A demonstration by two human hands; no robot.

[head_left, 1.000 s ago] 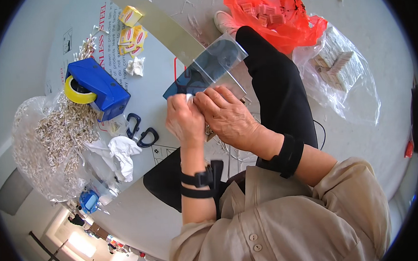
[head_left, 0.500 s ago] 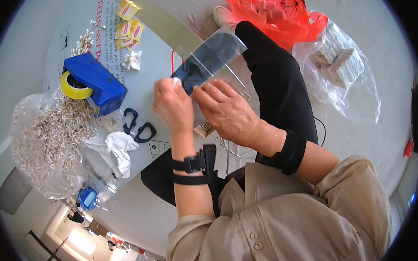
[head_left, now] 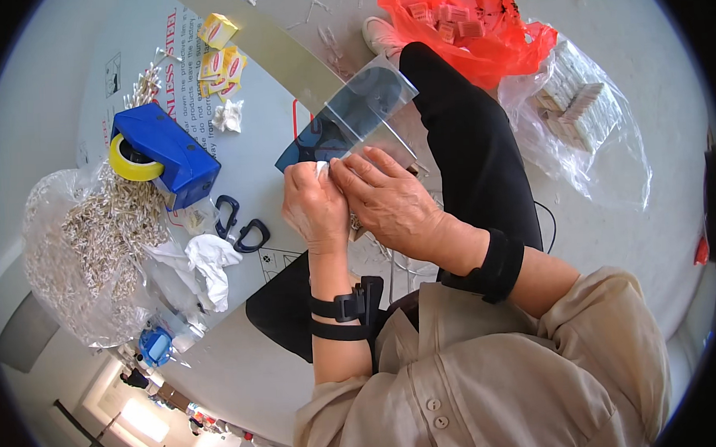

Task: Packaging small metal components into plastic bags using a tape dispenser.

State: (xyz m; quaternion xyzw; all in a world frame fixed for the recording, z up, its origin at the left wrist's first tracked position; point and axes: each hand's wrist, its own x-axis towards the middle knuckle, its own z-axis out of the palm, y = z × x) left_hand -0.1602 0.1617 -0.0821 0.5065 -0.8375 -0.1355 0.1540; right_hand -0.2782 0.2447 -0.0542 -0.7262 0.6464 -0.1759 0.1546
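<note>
My left hand (head_left: 316, 205) is closed in a pinch around a small crumpled white tissue (head_left: 322, 169), which pokes out at the fingertips. Beside it my right hand (head_left: 397, 202) is palm down with fingers stretched out; its fingertips meet the left hand at the near edge of a clear bluish plastic sheet (head_left: 376, 95). The right thumb is hidden. That sheet crosses the table's edge, one end on the table and the other above my leg. Between the sheet and my right hand, a small brown piece shows only in part.
On the table (head_left: 277, 207) stand a blue tape dispenser (head_left: 181, 155) with yellow tape, dark-handled scissors (head_left: 251, 234), yellow packets (head_left: 222, 67), crumpled white tissue (head_left: 212, 266) and a clear bag of cotton swabs (head_left: 107, 242). A red bag (head_left: 470, 43) and a clear bag of boxes (head_left: 577, 106) lie on the floor.
My left hand has come nearer to me and right, drawing close against my right fingertips. The sheet's left corner now shows. The view has shifted slightly.
</note>
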